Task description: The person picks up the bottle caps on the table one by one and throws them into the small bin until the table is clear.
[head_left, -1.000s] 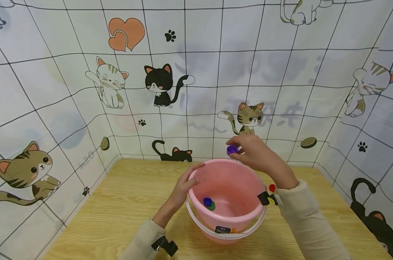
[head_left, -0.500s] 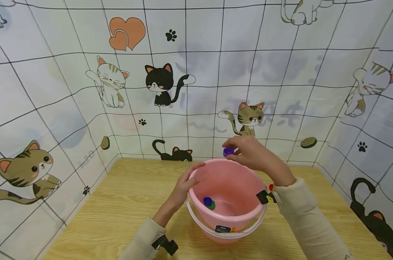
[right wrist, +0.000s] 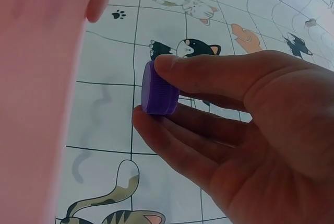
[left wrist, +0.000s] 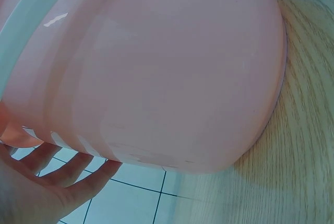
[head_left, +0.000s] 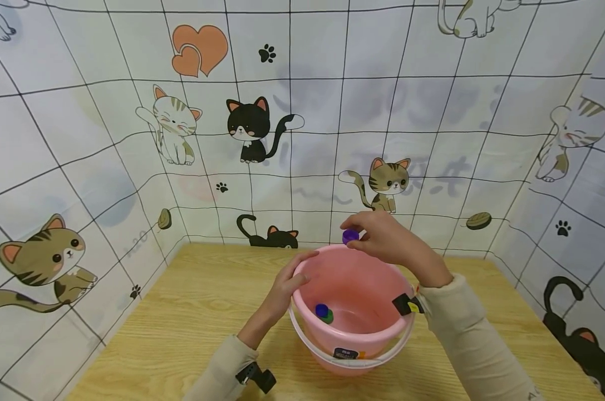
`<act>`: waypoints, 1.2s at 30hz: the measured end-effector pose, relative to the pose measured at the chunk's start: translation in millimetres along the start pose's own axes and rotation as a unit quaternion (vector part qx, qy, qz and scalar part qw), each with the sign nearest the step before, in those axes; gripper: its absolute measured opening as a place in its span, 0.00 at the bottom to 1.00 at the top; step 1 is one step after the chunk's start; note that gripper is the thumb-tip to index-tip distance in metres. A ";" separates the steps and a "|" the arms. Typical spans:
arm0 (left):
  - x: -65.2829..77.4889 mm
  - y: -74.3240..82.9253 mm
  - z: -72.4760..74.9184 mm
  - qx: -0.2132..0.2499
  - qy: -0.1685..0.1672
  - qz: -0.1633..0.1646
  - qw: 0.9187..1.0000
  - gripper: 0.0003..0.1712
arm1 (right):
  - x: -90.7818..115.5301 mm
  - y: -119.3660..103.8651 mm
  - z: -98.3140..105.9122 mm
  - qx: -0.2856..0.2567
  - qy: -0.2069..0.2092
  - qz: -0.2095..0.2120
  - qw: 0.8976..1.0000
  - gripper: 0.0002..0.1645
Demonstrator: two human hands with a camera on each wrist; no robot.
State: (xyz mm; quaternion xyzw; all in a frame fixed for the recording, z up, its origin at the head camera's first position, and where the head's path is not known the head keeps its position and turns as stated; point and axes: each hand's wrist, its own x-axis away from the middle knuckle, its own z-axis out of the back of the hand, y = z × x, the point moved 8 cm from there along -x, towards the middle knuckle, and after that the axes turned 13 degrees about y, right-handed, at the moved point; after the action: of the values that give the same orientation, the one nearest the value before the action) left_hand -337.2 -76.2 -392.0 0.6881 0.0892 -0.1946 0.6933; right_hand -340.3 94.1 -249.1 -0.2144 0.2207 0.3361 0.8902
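Note:
A pink bucket [head_left: 314, 331] stands on the wooden table, its white handle [head_left: 354, 363] hanging down at the front. My left hand [head_left: 285, 283] grips its left rim, thumb over the inside and fingers against the outer wall, as the left wrist view also shows. Over the far rim, my right hand [head_left: 389, 238] pinches a purple bottle cap [right wrist: 163, 92] between thumb and fingertips. The right wrist view shows the cap's ribbed side and flat top, beside the bucket's wall. Inside the bucket lie a blue cap [head_left: 321, 310] and a green cap [head_left: 328, 317], overlapping in view.
The wood-grain table [head_left: 207, 301] spreads around the bucket. White cloth walls [head_left: 312, 111] with grid lines and cartoon cats rise behind it and on both sides. A small red spot shows between the bucket's right rim and my right sleeve [head_left: 462, 317].
My right hand has moved slightly left and down with the purple cap, closer to the bucket's far rim. My left hand stays on the left rim.

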 end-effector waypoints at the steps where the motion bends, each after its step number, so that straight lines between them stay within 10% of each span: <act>1: 0.0 0.3 -0.2 0.001 -0.001 0.000 1.000 0.33 | 0.0 0.4 0.2 0.001 0.001 0.000 1.000 0.21; 36: 0.7 -1.4 -0.4 -0.003 -0.001 0.005 1.000 0.34 | 2.3 1.1 4.0 -0.003 0.007 -0.004 1.000 0.20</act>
State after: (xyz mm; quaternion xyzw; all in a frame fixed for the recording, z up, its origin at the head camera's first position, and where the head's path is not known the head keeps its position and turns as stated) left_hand -337.1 -75.9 -393.5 0.6862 0.0856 -0.1921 0.6963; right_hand -338.5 98.2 -247.4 -0.2199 0.2249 0.3320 0.8893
